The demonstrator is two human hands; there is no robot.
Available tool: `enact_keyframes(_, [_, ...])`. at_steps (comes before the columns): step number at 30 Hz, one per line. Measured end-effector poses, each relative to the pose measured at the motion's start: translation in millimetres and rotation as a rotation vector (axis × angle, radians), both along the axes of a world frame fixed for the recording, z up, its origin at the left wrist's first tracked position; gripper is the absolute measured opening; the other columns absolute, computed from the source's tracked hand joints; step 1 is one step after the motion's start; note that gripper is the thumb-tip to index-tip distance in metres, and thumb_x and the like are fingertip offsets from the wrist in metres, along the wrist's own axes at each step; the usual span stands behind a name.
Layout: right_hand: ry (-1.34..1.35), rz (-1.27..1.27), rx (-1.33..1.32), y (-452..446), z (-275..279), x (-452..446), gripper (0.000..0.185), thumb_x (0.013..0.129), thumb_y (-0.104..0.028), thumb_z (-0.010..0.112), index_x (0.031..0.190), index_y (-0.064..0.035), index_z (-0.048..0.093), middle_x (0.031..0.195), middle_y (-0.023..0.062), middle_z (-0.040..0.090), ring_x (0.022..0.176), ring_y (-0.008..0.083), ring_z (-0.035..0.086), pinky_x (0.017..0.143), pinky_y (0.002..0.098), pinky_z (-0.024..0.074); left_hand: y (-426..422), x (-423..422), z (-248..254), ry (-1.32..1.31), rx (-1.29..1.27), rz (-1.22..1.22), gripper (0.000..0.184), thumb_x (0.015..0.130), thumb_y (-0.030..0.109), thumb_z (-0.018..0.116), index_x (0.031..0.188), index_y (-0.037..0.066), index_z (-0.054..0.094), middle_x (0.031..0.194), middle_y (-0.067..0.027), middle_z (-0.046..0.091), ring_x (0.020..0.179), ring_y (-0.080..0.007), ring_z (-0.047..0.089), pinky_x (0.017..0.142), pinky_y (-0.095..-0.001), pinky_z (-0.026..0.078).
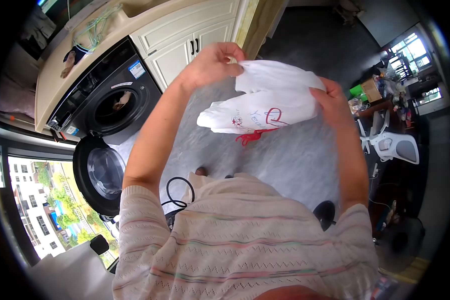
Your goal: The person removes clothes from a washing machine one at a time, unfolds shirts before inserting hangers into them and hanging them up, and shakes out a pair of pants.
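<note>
In front of me hangs a white garment (280,92) with a red heart outline and blue lettering on it. It is stretched between my two hands, its lower part folding off to the left. My left hand (214,66) pinches its upper left edge between thumb and fingers. On the other side, my right hand (329,99), slightly blurred, grips the right edge. Something red (252,136), perhaps a cord or a print, shows under the lower edge. Whether the garment is a shirt or another kind, I cannot tell.
At left stands a black washing machine (127,55), its round door (99,172) swung wide, with a light cloth (122,101) in the drum opening. Green hangers (95,32) lie on the beige counter (52,82). A white chair (392,145) and a cluttered desk are at right.
</note>
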State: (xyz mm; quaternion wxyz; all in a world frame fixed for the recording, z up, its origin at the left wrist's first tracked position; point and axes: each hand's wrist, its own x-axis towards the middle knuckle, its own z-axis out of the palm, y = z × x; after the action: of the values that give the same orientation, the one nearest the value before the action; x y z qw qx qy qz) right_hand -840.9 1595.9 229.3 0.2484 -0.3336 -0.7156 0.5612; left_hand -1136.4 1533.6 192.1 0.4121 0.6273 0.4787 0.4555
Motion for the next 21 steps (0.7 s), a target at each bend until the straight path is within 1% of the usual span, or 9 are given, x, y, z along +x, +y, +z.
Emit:
enact_keyframes(1, [-0.017, -0.034, 0.041, 5.2, 0.7, 5.7, 0.028, 0.079, -0.003, 0.054, 0.107, 0.0029, 0.056, 0.093, 0.0033, 0.061, 0.087, 0.0076, 0.054, 0.077, 0.0207, 0.0414, -2.3, -1.2, 9.9, -0.193, -0.082, -0.085, 0.011, 0.073, 0.001, 0.058, 0.084, 0.004, 0.055, 0.082, 0.0005, 0.057, 0.075, -0.0085, 0.054, 0.068, -0.0210, 0.043])
enact_keyframes(4, [-0.076, -0.023, 0.141, 6.6, 13.1, 5.6, 0.032, 0.075, -0.006, 0.061, 0.106, 0.0018, 0.054, 0.093, 0.0019, 0.059, 0.087, 0.0087, 0.053, 0.079, 0.0222, 0.0407, -0.3, 24.8, 43.5, -0.209, -0.026, -0.134, 0.012, 0.074, 0.001, 0.056, 0.086, 0.003, 0.054, 0.077, 0.0018, 0.057, 0.071, -0.0065, 0.052, 0.064, -0.0195, 0.041])
enact_keyframes(8, [-0.173, 0.085, 0.186, -20.5, 2.3, -49.2, 0.043, 0.071, -0.013, 0.070, 0.107, 0.0018, 0.052, 0.096, 0.0035, 0.057, 0.089, 0.0093, 0.052, 0.080, 0.0234, 0.0407, 29.6, 57.9, 54.6, -0.004, 0.006, -0.317, 0.015, 0.075, 0.005, 0.056, 0.089, 0.001, 0.055, 0.076, 0.0010, 0.057, 0.071, -0.0058, 0.051, 0.063, -0.0213, 0.041])
enact_keyframes(9, [-0.316, -0.236, 0.282, -18.6, -3.9, -49.5, 0.041, 0.076, -0.020, 0.067, 0.106, 0.0028, 0.052, 0.096, 0.0060, 0.058, 0.089, 0.0110, 0.054, 0.079, 0.0239, 0.0424, 29.0, 50.8, 53.8, -0.013, -0.024, -0.336, 0.025, 0.073, 0.008, 0.060, 0.096, 0.001, 0.053, 0.081, -0.0007, 0.058, 0.076, -0.0078, 0.052, 0.068, -0.0225, 0.042])
enact_keyframes(12, [0.183, -0.172, -0.154, -8.5, 38.8, -37.9, 0.042, 0.081, -0.029, 0.062, 0.107, 0.0032, 0.052, 0.099, 0.0078, 0.059, 0.090, 0.0134, 0.056, 0.077, 0.0253, 0.0441, 17.6, 16.4, 40.8, -0.064, -0.114, -0.392, 0.058, 0.067, 0.016, 0.071, 0.118, 0.002, 0.047, 0.097, -0.0056, 0.059, 0.092, -0.0139, 0.054, 0.080, -0.0261, 0.044])
enact_keyframes(13, [0.180, -0.165, -0.087, -12.7, 46.5, -38.6, 0.043, 0.086, -0.035, 0.053, 0.106, 0.0030, 0.054, 0.100, 0.0091, 0.060, 0.089, 0.0157, 0.058, 0.077, 0.0262, 0.0453, 8.1, 18.3, 30.9, -0.033, -0.181, -0.441, 0.081, 0.060, 0.023, 0.078, 0.127, 0.004, 0.038, 0.110, -0.0099, 0.055, 0.106, -0.0207, 0.049, 0.091, -0.0317, 0.039])
enact_keyframes(16, [0.227, -0.338, -0.180, 7.1, 26.7, -39.3, 0.040, 0.087, -0.034, 0.052, 0.105, 0.0024, 0.055, 0.100, 0.0091, 0.060, 0.089, 0.0157, 0.059, 0.077, 0.0256, 0.0455, -8.6, 24.6, -16.8, 0.256, -0.244, -0.457, 0.072, 0.058, 0.020, 0.078, 0.121, 0.003, 0.047, 0.112, -0.0111, 0.055, 0.107, -0.0228, 0.050, 0.094, -0.0339, 0.037])
enact_keyframes(18, [0.294, -0.374, -0.200, 11.4, 27.3, -26.4, 0.040, 0.086, -0.032, 0.053, 0.107, 0.0026, 0.054, 0.100, 0.0090, 0.060, 0.088, 0.0160, 0.059, 0.078, 0.0256, 0.0457, -11.1, 20.7, -45.6, 0.132, -0.431, -0.426, 0.054, 0.066, 0.018, 0.074, 0.113, 0.001, 0.053, 0.104, -0.0098, 0.060, 0.099, -0.0209, 0.055, 0.091, -0.0320, 0.041])
enact_keyframes(21, [0.178, -0.336, -0.166, 30.1, 31.8, 10.5, 0.038, 0.085, -0.028, 0.055, 0.110, 0.0006, 0.053, 0.100, 0.0083, 0.059, 0.088, 0.0156, 0.058, 0.078, 0.0261, 0.0459, -21.0, 9.2, -50.1, -0.740, -0.289, -0.139, 0.037, 0.074, 0.014, 0.067, 0.106, -0.001, 0.056, 0.098, -0.0093, 0.063, 0.091, -0.0191, 0.059, 0.087, -0.0311, 0.044])
